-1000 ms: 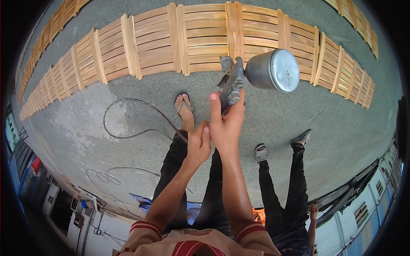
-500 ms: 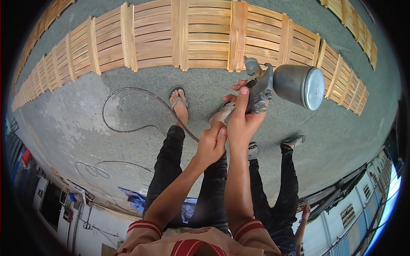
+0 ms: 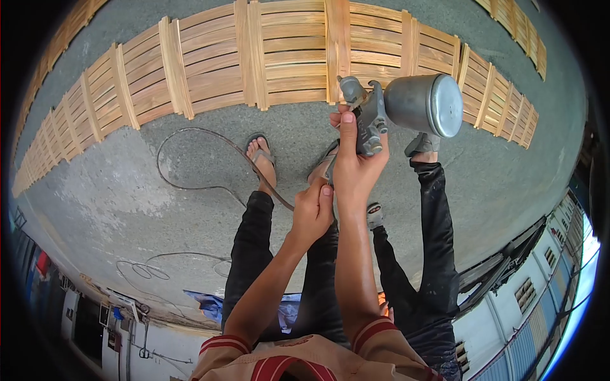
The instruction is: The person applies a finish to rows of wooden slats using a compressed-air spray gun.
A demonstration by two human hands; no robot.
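A grey metal spray gun (image 3: 370,120) with a large round cup (image 3: 424,105) is in my right hand (image 3: 357,166). My right fingers wrap its handle, thumb up, and the cup points to the right. Just below and left of it, my left hand (image 3: 314,208) is closed around the thin dark hose (image 3: 274,190) near the gun's lower end. From my left hand the hose loops over the ground on the left. Beyond the gun lies a long row of slatted wooden panels (image 3: 289,60), apart from both hands.
On the right, close beside me, another person's legs in black trousers (image 3: 438,222) stand on the concrete ground (image 3: 210,155). More wooden panels (image 3: 518,32) lie at the far right and far left. Behind are a blue sheet (image 3: 213,305), thin coiled hose and white walls.
The spray gun and my right hand have shifted slightly up and left in view. The person at the right has stepped one foot forward. My left hand keeps its hold on the hose.
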